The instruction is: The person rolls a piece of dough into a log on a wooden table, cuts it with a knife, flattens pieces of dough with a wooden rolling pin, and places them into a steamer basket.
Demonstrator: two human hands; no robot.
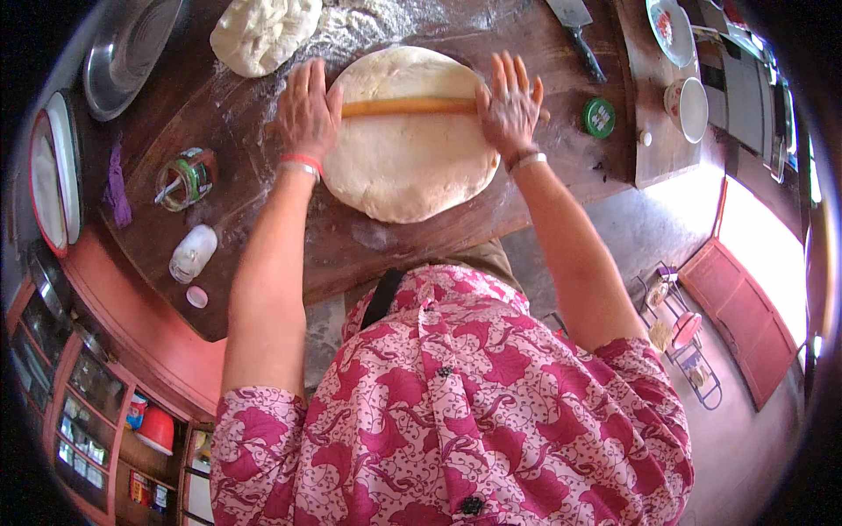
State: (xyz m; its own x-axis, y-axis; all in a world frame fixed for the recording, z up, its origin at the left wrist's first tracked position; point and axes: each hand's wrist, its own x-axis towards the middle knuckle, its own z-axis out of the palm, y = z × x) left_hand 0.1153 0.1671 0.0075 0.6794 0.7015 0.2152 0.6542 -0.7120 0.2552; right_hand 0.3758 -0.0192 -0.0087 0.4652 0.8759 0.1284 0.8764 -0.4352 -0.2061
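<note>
A wooden rolling pin (pixel 409 107) lies across the upper part of a large, flattened round of dough (pixel 408 164) on a floured wooden table (pixel 263 237). My left hand (pixel 309 112) rests flat on the pin's left end, its fingers extended and pointing away from me. My right hand (pixel 512 108) lies the same way over the right end, whose tip shows beyond the fingers. Neither hand is closed around the pin. A lumpy second piece of dough (pixel 265 33) sits beyond my left hand, beside scattered loose flour (pixel 368 26).
Left on the table are an open glass jar with a spoon (pixel 187 179), a purple cloth (pixel 118 187), a white jar (pixel 193 253) and a pink lid (pixel 197 296). A cleaver (pixel 579 39), a green lid (pixel 598 117) and a bowl (pixel 687 110) stand right.
</note>
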